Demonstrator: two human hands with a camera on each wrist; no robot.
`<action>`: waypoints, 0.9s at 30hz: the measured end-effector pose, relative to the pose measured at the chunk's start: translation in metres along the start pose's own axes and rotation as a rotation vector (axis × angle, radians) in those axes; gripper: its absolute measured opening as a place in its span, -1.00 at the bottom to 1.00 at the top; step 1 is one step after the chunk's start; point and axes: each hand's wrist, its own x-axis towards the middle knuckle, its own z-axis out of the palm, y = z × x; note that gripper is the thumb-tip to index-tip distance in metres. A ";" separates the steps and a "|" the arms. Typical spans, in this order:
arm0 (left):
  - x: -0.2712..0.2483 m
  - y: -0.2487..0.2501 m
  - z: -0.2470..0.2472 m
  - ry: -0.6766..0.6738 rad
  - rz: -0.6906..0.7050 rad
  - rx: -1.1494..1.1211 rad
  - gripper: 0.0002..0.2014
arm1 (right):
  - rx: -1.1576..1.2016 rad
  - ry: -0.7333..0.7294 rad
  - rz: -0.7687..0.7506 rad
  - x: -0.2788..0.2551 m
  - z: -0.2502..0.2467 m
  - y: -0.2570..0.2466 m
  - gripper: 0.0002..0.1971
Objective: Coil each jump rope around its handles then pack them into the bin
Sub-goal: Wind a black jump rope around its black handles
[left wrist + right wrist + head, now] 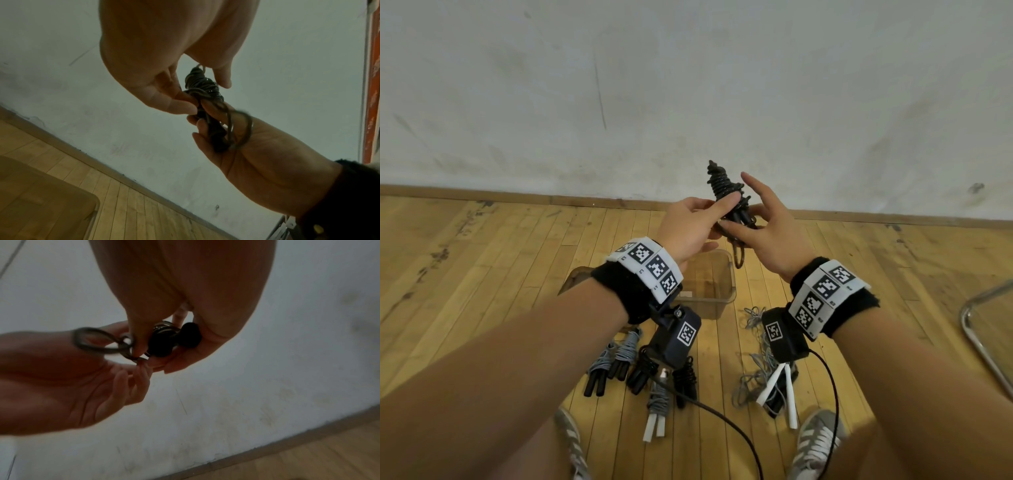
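Observation:
A black jump rope [723, 192] is held up in front of the wall, its cord wound round the two black handles [173, 339]. My left hand [709, 214] pinches the coil from the left, index finger laid across the windings. My right hand [748, 219] cups the handle ends from the right, index finger pointing up. A loose loop of cord [738, 255] hangs below the hands, blurred in both wrist views [240, 128]. The clear plastic bin [726, 294] stands on the floor right below; my left wrist hides much of it.
On the wooden floor near my feet lie several coiled ropes: grey with black handles [611, 359], black [685, 375], grey with white handles [656, 409]. A loose tangle of grey rope with white handles [763, 373] lies at the right. A metal chair leg [981, 337] is far right.

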 end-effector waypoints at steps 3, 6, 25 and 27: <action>0.001 -0.001 -0.001 0.006 0.005 0.010 -0.54 | -0.130 -0.014 0.008 0.002 0.004 0.002 -0.10; 0.003 0.000 -0.003 0.005 0.010 0.000 -0.66 | 0.144 -0.004 0.162 0.003 0.004 0.001 -0.15; -0.001 0.007 -0.004 0.024 0.030 0.044 -0.84 | 0.002 0.014 0.106 0.004 0.009 0.007 -0.50; -0.002 0.008 -0.003 0.027 0.042 0.057 -0.86 | 0.069 -0.021 0.115 0.002 0.009 0.005 -0.55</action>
